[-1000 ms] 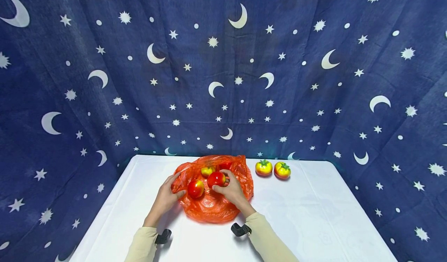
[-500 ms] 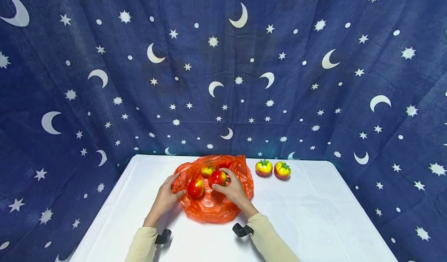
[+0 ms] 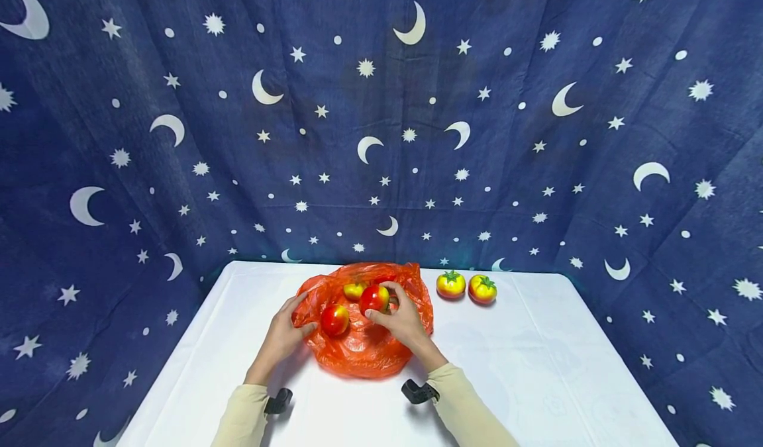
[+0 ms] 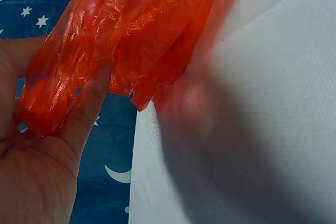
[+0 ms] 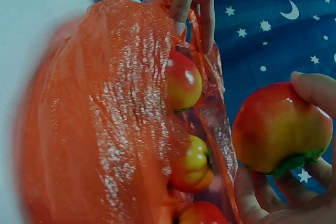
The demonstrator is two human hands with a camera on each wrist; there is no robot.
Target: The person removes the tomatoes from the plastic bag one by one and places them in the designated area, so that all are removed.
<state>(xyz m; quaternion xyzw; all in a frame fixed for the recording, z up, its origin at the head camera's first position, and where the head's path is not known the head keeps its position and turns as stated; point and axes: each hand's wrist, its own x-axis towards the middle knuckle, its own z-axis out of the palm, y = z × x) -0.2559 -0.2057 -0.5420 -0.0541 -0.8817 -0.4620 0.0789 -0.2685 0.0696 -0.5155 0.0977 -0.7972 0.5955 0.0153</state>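
Note:
A thin red plastic bag (image 3: 357,361) lies on the table with its mouth spread. Its left edge is gripped by my left hand (image 3: 283,338), and the left wrist view has the crumpled film between that hand's thumb and fingers. My right hand (image 3: 405,321) holds a glossy red-and-yellow tomato (image 3: 373,300) over the bag's mouth. In the right wrist view the green leafy end of this held tomato (image 5: 283,129) points down toward the palm. Inside the bag are several more, among them a red one (image 3: 335,320) beside my left thumb and a yellow one (image 3: 354,292) farther back.
Two yellow-and-red tomatoes (image 3: 466,288) with green tops stand on the white table (image 3: 536,367), right of the bag at the back. A dark blue curtain (image 3: 381,102) with moons and stars hangs close behind the table. Each wrist wears a black camera mount (image 3: 419,391).
The right hand and its tomato have shifted slightly to the right and away, leaving a wider gap to the red tomato on the left. The left hand stays at the bag's edge.

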